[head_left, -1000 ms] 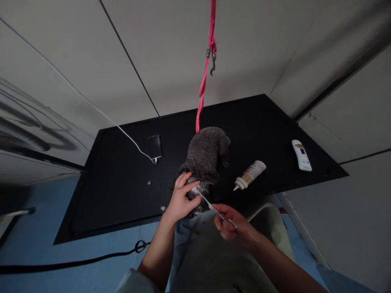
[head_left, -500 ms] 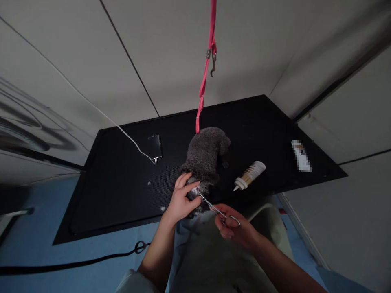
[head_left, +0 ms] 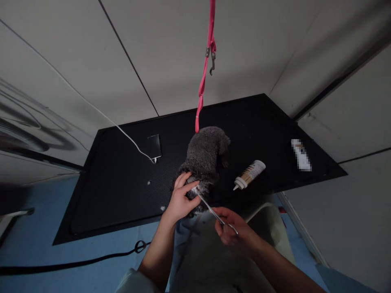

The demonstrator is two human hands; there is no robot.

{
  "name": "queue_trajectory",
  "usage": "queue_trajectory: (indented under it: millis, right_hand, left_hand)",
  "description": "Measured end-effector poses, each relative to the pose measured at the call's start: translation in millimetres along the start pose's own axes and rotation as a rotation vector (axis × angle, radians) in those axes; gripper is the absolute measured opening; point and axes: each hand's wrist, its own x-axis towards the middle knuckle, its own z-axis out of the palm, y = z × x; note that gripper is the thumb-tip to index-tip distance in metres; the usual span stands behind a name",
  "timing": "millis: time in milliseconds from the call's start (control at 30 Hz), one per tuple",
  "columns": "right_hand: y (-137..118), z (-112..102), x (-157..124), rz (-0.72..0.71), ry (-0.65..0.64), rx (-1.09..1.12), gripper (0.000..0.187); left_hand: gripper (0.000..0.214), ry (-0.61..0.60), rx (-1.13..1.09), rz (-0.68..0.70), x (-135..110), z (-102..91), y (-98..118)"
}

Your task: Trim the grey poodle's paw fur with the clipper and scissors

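A small dark grey curly dog (head_left: 205, 158) stands on a black table (head_left: 116, 195), facing away from me, clipped to a pink leash (head_left: 204, 77) that hangs from above. My left hand (head_left: 181, 199) grips the dog's rear end, thumb and fingers wrapped round a tuft of fur. My right hand (head_left: 231, 232) is closed on the handles of thin metal scissors (head_left: 214, 212). Their tips point up-left into the fur right by my left thumb.
On the table lie a phone (head_left: 154, 146) on a white cable (head_left: 91, 108) to the left, a capped white bottle (head_left: 249, 174) on its side and a white clipper-like device (head_left: 301, 154) to the right. Bits of cut fur dot the table. A black cord (head_left: 76, 260) crosses the blue floor.
My right hand has shifted slightly down and the scissor handles have closed together; the tips stay at the dog's rear. My left hand and the dog have hardly moved.
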Motion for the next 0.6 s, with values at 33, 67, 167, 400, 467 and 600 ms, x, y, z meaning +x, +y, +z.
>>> queue_trajectory:
  millis: [33, 67, 167, 400, 467, 600]
  right_hand:
    - [-1, 0, 0, 0.0, 0.002, 0.018, 0.051]
    - [-2, 0, 1, 0.004, 0.002, 0.037, 0.051]
    - [-5, 3, 4, 0.023, -0.001, 0.082, 0.05]
    - [-1, 13, 6, 0.027, 0.055, 0.032, 0.046]
    - [1, 12, 4, 0.031, 0.071, 0.029, 0.043]
    - [6, 8, 0, 0.028, 0.052, 0.012, 0.044]
  left_hand:
    - [0.043, 0.001, 0.001, 0.0, 0, 0.2, 0]
    - [0.044, 0.003, 0.001, 0.003, 0, 0.3, 0]
    - [0.044, 0.011, 0.002, 0.01, -1, 0.5, 1]
    - [0.044, 0.005, 0.011, 0.007, 0, 0.3, 0]
    - [0.044, 0.002, 0.01, 0.004, 0, 0.4, -1]
    - [0.045, -0.006, 0.014, -0.006, 0, 0.7, -1]
